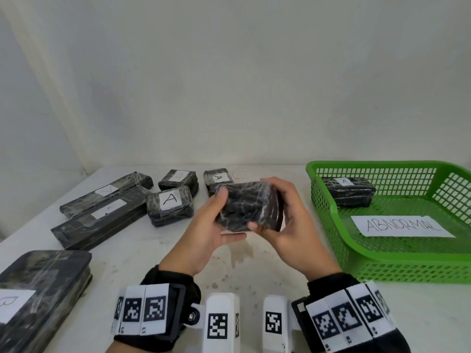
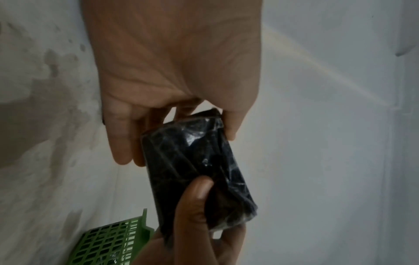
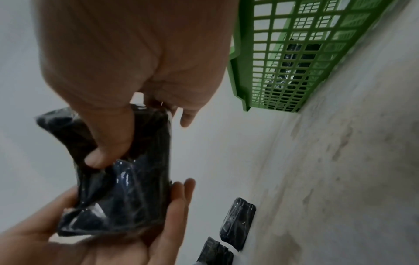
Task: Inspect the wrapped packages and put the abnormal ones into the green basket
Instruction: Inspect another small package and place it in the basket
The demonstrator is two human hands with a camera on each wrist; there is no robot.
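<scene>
A small black package wrapped in clear film [image 1: 248, 207] is held above the table's middle by both hands, with no label showing on the side facing me. My left hand [image 1: 211, 225] pinches its left end, thumb on top and fingers beneath. My right hand [image 1: 288, 220] grips the right end, its fingers curled over the far side. In the right wrist view the right thumb [image 3: 106, 148] presses into the package [image 3: 120, 179], whose wrap looks crumpled. The left wrist view shows the same package [image 2: 197, 170] between both hands. The green basket [image 1: 328, 207] stands to the right and holds one wrapped package [image 1: 348, 191] labelled A.
A paper reading ABNORMAL [image 1: 401, 225] lies in the basket. Three small packages labelled A [image 1: 169, 208] [image 1: 178, 182] [image 1: 218, 180] sit behind my hands. Two long packages [image 1: 102, 220] [image 1: 107, 194] lie at the left. A large one [image 1: 43, 296] is near the front left edge.
</scene>
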